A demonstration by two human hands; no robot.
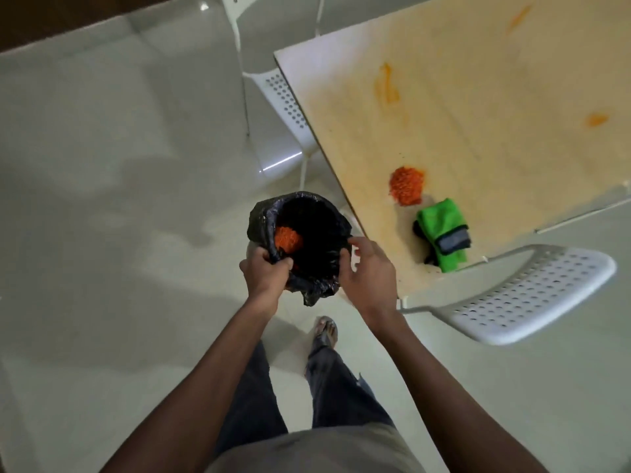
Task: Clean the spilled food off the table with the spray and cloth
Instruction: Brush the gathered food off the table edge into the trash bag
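Observation:
A bin lined with a black bag point(259, 220) stands on the floor beside the table's near-left edge, with a clump of orange food point(288, 239) inside it. My left hand point(264, 273) grips the near rim of the bag. My right hand point(367, 268) curls over the bag's right rim, between the bin and the table edge. On the wooden table point(478, 80) lies a pile of orange food point(406, 185). A folded green cloth point(444, 233) with a dark strip rests just right of the pile. Orange smears point(387, 84) mark the tabletop farther back. No spray bottle shows.
A white perforated chair point(532, 295) stands at the table's near side, right of my right arm. Another white chair point(283, 97) stands at the table's left side, beyond the bin. My foot in a sandal point(326, 331) is on the pale tiled floor.

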